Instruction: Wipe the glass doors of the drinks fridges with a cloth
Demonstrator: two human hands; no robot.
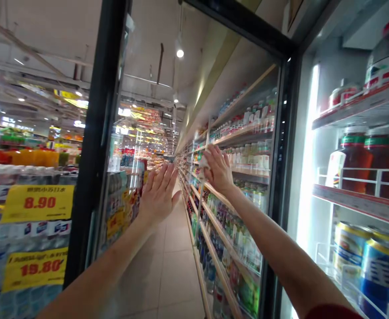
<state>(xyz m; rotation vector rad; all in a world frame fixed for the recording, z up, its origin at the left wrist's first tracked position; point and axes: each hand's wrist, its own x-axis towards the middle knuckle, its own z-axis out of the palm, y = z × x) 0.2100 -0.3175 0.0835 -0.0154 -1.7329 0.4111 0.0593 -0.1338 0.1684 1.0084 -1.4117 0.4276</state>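
An open fridge door with a dark frame [96,133] stands in front of me, and its glass pane [161,40] fills the middle of the view. My left hand [157,192] lies flat against the pane with its fingers stretched out, holding nothing. Higher up and to the right, my right hand [218,168] presses a crumpled white tissue [204,165] to the glass. Its fingers bend over the tissue and hide part of it.
At right the lit fridge shelves hold dark red bottles [350,155] behind wire rails and blue cans [385,270] below. Yellow price signs [38,203] hang on stacked bottle packs at left. Through the glass appear a tiled aisle floor [161,266] and long shelves of drinks.
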